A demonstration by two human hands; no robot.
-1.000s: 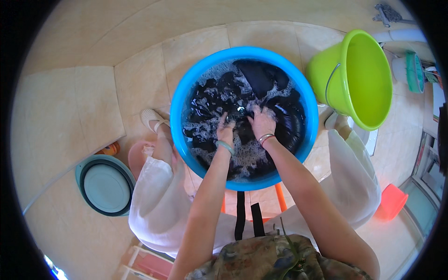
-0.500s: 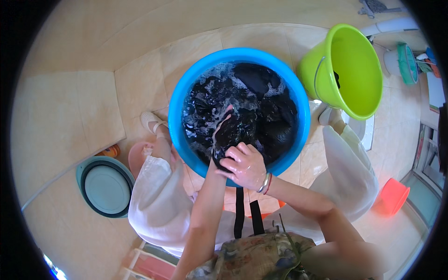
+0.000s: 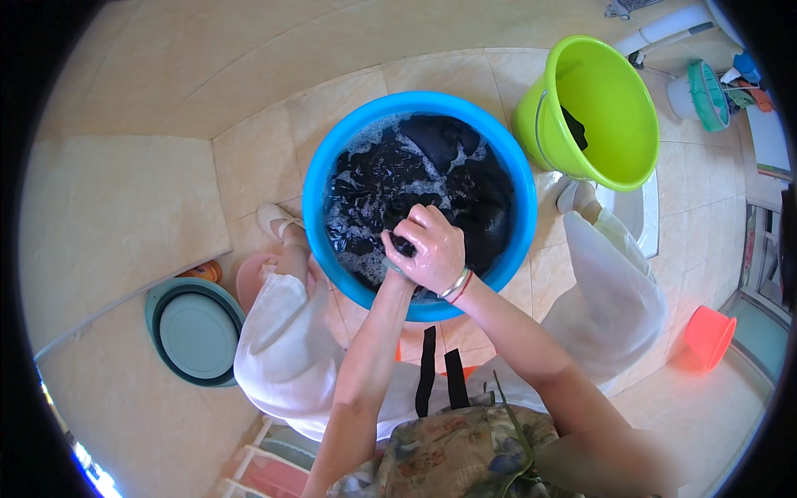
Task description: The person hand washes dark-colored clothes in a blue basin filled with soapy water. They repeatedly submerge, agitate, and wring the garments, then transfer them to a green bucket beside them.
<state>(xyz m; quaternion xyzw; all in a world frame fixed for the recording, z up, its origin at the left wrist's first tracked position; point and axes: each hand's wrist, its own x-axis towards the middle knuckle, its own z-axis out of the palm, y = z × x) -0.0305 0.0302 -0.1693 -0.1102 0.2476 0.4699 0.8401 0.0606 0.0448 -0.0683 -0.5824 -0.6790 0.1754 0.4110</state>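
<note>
A round blue basin (image 3: pixel 315 207) holds foamy water and soaked black cloth (image 3: pixel 357 195). Over its near half, my right hand (image 3: pixel 433 247) is closed, its fingers curled round a bunch of the wet cloth. My left hand (image 3: pixel 397 262) sits right under and against the right one, its wrist above the basin's near rim. The left fingers are hidden by the right hand and the cloth. Suds lie on the water around both hands.
A lime green bucket (image 3: pixel 618 108) with a dark piece of cloth inside stands to the right, beside a white floor fixture (image 3: pixel 649 217). At the left lies a grey-green collapsible basin (image 3: pixel 198 332). A red-orange container (image 3: pixel 711 339) is at far right.
Both hands have moved forward, farther over the basin. The left fingers, partly seen under the cloth before, are now hidden. The right hand stays closed on the cloth.
</note>
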